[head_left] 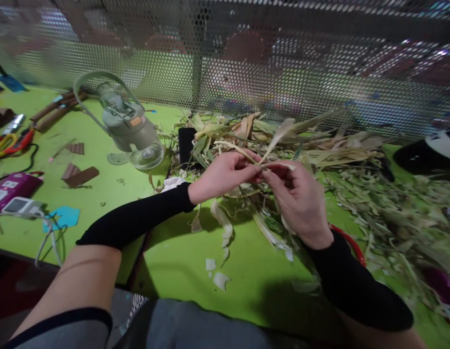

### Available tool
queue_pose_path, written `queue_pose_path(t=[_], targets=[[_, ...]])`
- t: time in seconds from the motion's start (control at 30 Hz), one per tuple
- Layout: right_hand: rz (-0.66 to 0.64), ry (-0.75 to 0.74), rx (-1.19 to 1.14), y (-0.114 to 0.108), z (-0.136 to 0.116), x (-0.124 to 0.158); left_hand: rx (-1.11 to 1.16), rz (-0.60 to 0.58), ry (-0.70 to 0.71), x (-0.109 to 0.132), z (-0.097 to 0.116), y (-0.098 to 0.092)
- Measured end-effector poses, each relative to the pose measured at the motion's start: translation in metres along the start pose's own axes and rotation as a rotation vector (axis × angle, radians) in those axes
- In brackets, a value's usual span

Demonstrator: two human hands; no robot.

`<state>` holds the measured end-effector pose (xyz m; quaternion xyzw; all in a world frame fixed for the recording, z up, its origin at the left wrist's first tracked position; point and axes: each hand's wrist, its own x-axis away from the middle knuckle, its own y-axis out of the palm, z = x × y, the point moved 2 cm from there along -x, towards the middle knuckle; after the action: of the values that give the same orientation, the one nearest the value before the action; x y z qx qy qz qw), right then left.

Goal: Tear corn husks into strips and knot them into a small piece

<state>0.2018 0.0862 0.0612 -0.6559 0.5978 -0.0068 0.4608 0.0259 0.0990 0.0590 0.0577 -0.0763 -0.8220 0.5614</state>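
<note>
Corn husk (281, 135) is held in the closed pinch of the left hand (228, 173), at its nine o'clock, and right hand (302, 203), at four o'clock; its broad end points toward one o'clock.

pale husk strips (278, 137), thin, splayed, 1 angled up & rt, pinched tog. nr ctr

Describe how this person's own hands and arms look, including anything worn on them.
The left hand and right hand are bare, with no gloves. Each forearm wears a snug, plain black arm sleeve, the left one and the right one both starting at the wrist. Higher on the left arm is a grey shirt sleeve with a dark edge.
</note>
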Motion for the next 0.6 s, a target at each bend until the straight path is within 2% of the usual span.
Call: queue_pose_path(t=[0.07,0.17,0.23,0.3,0.43,0.6], targets=[[-0.027,-0.081,0.102,-0.003,-0.006,0.000,-0.012,0.041,0.026,-0.002,0.000,-0.005],[-0.017,-0.304,0.365,-0.006,-0.017,0.002,-0.103,0.058,0.043,-0.003,0.001,-0.011],[0.014,-0.451,0.465,-0.005,-0.022,0.004,-0.214,0.032,0.064,-0.001,0.003,-0.011],[0.062,-0.526,0.465,-0.005,-0.022,0.005,-0.320,-0.034,0.078,0.001,0.004,-0.010],[0.155,-0.469,0.403,-0.005,-0.015,0.003,-0.385,-0.174,0.053,0.003,0.002,-0.004],[0.183,-0.439,0.379,-0.005,-0.010,0.002,-0.242,-0.227,0.036,0.004,-0.002,0.000]])
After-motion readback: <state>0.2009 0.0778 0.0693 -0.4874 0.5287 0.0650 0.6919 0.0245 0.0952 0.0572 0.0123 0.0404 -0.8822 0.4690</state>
